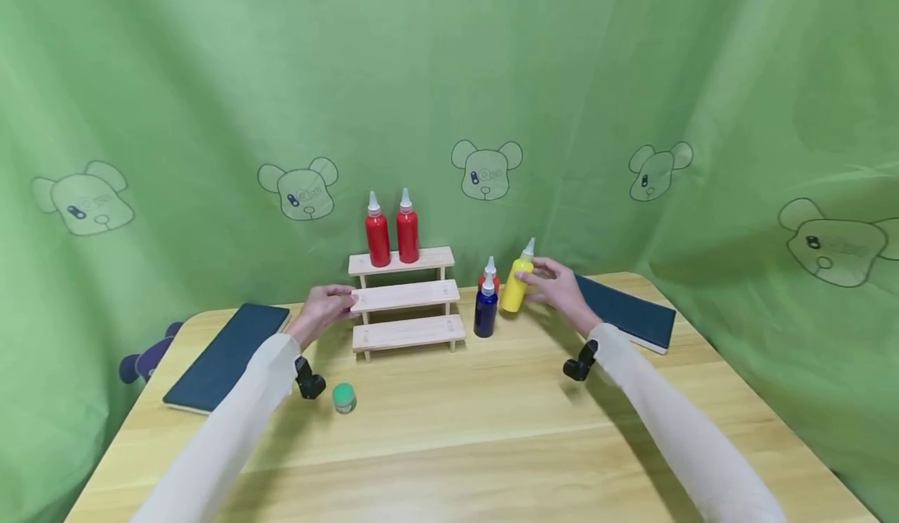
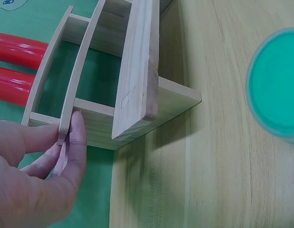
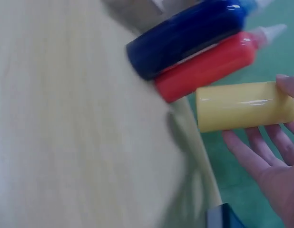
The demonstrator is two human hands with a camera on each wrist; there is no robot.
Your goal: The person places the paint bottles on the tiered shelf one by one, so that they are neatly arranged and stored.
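A three-tier wooden stand point(image 1: 403, 297) sits toward the back of the table. My left hand point(image 1: 327, 307) pinches the left end of its middle shelf between thumb and fingers, plain in the left wrist view point(image 2: 47, 175). Two red squeeze bottles point(image 1: 378, 240) stand upright on the top shelf. To the right of the stand, my right hand point(image 1: 555, 289) holds a yellow squeeze bottle point(image 1: 515, 287), slightly tilted and raised off the table in the right wrist view. Beside it stand a dark blue squeeze bottle point(image 1: 485, 312) and, partly hidden behind that, another red bottle point(image 3: 206, 66).
A small jar with a green lid point(image 1: 343, 396) stands in front of the stand, to the left. Dark-covered books lie at the left point(image 1: 228, 357) and right point(image 1: 625, 311) of the table. A green curtain point(image 1: 449, 78) hangs close behind the table's back edge.
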